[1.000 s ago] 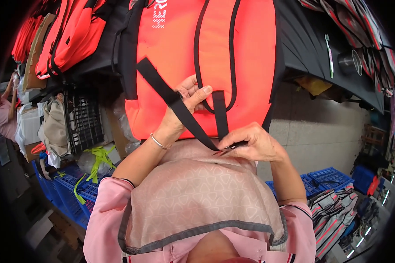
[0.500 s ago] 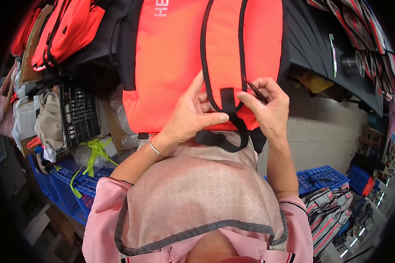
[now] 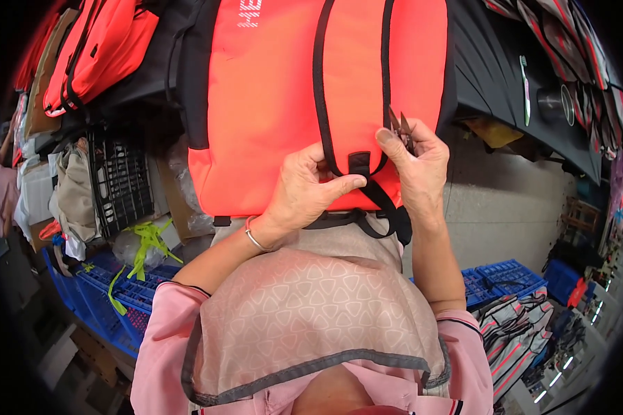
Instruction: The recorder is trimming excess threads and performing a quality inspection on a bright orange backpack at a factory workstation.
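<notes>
A bright orange-red backpack (image 3: 256,117) with black sides lies in front of me. Its shoulder strap (image 3: 353,83) is edged in black and runs down to a black webbing end. My left hand (image 3: 301,187) pinches the strap's lower end, thumb on top near the black webbing patch (image 3: 359,163) and fingers partly hidden beneath. In my right hand (image 3: 422,162) is a pair of thread snips (image 3: 400,128), blades parted and pointing up along the strap's right edge. A loop of black webbing (image 3: 384,225) hangs below the right hand, over my beige apron (image 3: 318,297).
Another orange backpack (image 3: 111,48) lies at the far left, above a black crate (image 3: 121,180). Blue plastic crates (image 3: 505,278) stand on both sides of me. A toothbrush (image 3: 525,90) and a metal cup (image 3: 556,105) rest on the black-covered table (image 3: 491,76) at right.
The snips have swung upright in my right hand, and their blades now show apart. My left hand has closed further on the strap end. The webbing loop has shifted right.
</notes>
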Action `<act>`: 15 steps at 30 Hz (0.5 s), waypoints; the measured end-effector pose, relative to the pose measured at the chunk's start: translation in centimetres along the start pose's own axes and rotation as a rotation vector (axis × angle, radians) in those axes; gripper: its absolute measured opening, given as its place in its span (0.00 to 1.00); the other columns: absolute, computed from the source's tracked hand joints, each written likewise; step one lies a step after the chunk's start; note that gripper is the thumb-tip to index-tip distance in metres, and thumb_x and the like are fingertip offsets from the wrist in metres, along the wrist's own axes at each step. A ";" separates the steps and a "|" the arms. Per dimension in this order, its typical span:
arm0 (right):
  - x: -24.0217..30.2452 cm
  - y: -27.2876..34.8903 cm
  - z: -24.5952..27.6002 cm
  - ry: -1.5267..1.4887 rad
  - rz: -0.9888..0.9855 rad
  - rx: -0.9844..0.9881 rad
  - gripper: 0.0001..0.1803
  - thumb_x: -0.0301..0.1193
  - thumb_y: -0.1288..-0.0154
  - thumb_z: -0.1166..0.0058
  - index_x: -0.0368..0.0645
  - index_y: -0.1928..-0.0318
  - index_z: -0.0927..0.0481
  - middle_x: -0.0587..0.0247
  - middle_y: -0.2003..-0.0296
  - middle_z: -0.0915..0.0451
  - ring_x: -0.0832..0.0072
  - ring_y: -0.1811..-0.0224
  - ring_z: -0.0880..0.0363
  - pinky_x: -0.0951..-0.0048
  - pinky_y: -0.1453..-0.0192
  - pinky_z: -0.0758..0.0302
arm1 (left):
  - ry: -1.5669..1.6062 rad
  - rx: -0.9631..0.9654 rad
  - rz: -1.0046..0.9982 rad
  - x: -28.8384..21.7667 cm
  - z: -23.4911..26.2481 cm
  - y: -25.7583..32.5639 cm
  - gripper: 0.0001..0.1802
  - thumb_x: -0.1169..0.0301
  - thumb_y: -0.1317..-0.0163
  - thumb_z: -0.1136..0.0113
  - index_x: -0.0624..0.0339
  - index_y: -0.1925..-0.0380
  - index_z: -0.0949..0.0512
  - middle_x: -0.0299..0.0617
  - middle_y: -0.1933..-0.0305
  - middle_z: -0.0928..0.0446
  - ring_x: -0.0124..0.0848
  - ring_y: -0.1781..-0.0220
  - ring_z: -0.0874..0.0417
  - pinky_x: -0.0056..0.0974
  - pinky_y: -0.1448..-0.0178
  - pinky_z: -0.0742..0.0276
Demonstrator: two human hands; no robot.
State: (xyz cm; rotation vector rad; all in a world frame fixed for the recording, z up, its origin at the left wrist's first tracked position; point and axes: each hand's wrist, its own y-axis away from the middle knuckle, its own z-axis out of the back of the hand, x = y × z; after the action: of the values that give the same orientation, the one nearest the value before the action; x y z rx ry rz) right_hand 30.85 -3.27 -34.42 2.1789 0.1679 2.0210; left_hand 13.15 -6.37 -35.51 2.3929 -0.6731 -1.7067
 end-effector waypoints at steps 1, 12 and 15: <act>0.3 -0.1 -0.2 -0.027 0.029 -0.030 0.08 0.26 0.38 0.31 0.36 0.64 0.18 0.77 0.74 0.22 0.92 0.73 0.31 0.86 0.69 0.36 | -0.039 -0.006 -0.058 0.4 0.1 -0.2 0.24 0.77 0.49 0.23 0.64 0.49 0.18 0.46 0.37 0.26 0.31 0.39 0.22 0.38 0.38 0.21; 0.5 -1.3 0.1 -0.057 0.025 0.006 0.09 0.28 0.37 0.32 0.38 0.68 0.19 0.79 0.77 0.25 0.92 0.75 0.34 0.85 0.71 0.37 | -1.175 -0.239 -1.214 -1.1 2.3 -2.8 0.13 0.76 0.58 0.30 0.50 0.69 0.14 0.42 0.32 0.28 0.42 0.31 0.27 0.55 0.23 0.41; 0.1 -1.2 0.0 -0.068 0.023 0.004 0.09 0.28 0.37 0.31 0.39 0.69 0.19 0.79 0.77 0.26 0.92 0.75 0.34 0.85 0.71 0.37 | -1.260 -0.141 -1.239 -0.6 3.0 -3.5 0.07 0.78 0.57 0.33 0.52 0.77 0.18 0.34 0.41 0.20 0.38 0.36 0.22 0.56 0.21 0.43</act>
State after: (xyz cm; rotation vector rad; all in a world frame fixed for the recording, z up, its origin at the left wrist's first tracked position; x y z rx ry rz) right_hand 30.91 -2.07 -34.51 2.2580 0.1391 1.9572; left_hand 11.20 -2.54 -37.32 1.2492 1.1744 -3.4302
